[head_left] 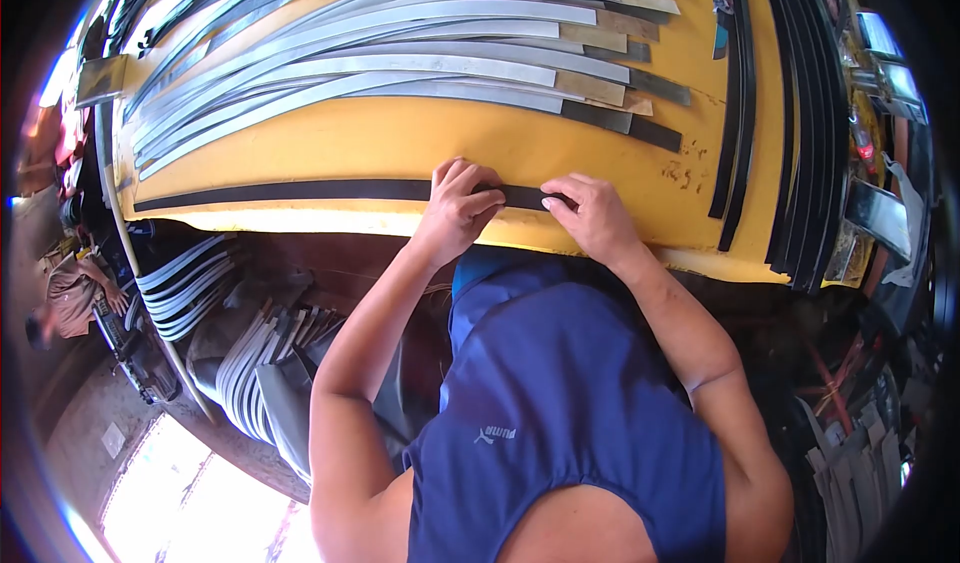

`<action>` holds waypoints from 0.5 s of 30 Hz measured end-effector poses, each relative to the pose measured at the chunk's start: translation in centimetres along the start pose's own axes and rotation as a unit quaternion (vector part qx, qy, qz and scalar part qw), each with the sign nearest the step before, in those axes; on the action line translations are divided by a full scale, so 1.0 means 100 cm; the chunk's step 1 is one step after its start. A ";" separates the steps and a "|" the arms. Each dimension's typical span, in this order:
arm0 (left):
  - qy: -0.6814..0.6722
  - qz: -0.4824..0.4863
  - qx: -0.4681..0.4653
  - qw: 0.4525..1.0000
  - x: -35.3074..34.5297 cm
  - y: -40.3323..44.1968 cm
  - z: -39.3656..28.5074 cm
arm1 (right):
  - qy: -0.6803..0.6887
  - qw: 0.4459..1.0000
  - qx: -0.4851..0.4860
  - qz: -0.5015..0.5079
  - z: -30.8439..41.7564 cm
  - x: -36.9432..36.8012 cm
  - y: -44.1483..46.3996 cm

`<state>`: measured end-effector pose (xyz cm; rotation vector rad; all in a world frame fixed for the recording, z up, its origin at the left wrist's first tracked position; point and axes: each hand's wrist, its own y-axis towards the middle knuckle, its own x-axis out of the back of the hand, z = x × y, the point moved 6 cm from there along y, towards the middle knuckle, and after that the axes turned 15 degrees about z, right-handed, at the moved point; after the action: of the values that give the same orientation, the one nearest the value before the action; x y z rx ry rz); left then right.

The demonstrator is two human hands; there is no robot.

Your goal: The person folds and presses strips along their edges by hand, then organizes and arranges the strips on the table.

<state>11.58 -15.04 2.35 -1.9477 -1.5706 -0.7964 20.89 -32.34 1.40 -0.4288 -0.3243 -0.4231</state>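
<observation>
A long black strip (300,193), perhaps a leather belt strap, lies along the near edge of the yellow table (400,123). My left hand (465,203) presses on it, fingers curled together around its edge. A short way to the right, my right hand (590,213) pinches the strip's right end between thumb and fingers. Beyond both hands, several grey and white strips (450,65) with brown or dark ends lie fanned in overlapping layers.
Long black strips (808,123) hang over the table's right side, with two narrower ones (738,113) beside them. Bundles of pale strips (245,373) sit below on the left. A person (75,293) is at the far left. More strips (855,473) stand at lower right.
</observation>
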 end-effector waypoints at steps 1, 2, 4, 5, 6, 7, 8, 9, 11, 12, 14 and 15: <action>0.000 0.001 -0.003 1.000 -0.001 0.001 0.001 | 0.001 1.000 0.001 -0.002 -0.001 0.000 0.000; -0.001 0.002 -0.005 1.000 -0.001 0.001 0.002 | -0.004 1.000 0.002 -0.005 -0.002 -0.001 0.001; 0.004 0.003 -0.006 1.000 -0.003 0.000 0.001 | -0.013 1.000 0.005 -0.011 -0.005 -0.003 0.000; 0.009 0.003 -0.006 1.000 -0.002 0.001 -0.001 | -0.015 1.000 0.007 -0.014 -0.005 -0.003 0.000; 0.015 0.002 -0.007 1.000 -0.001 0.002 -0.004 | -0.018 1.000 0.010 -0.018 -0.004 -0.003 0.000; 0.023 0.005 -0.010 1.000 -0.002 0.004 -0.006 | -0.021 0.999 0.014 -0.023 -0.003 -0.003 0.000; 0.031 0.006 -0.014 0.999 -0.005 0.006 -0.008 | -0.023 0.999 0.010 -0.026 -0.002 -0.003 0.000; 0.040 0.007 -0.017 0.999 -0.007 0.008 -0.011 | -0.026 0.999 0.006 -0.029 -0.001 -0.003 0.001; 0.039 0.002 -0.029 0.999 -0.013 0.012 -0.015 | -0.041 0.999 0.005 -0.028 -0.002 -0.004 0.001; 0.039 -0.001 -0.035 0.999 -0.015 0.013 -0.017 | -0.054 0.998 0.007 -0.024 -0.004 -0.006 0.002; 0.052 0.001 -0.041 0.998 -0.015 0.012 -0.018 | -0.067 0.997 0.003 -0.035 -0.006 -0.008 -0.001; 0.062 0.001 -0.045 0.997 -0.015 0.012 -0.020 | -0.067 0.997 -0.004 -0.048 -0.005 -0.007 -0.003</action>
<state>12.26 -17.69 2.64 -1.9219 -1.4828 -0.9842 20.25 -32.58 0.79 -0.4524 -0.4758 -0.4913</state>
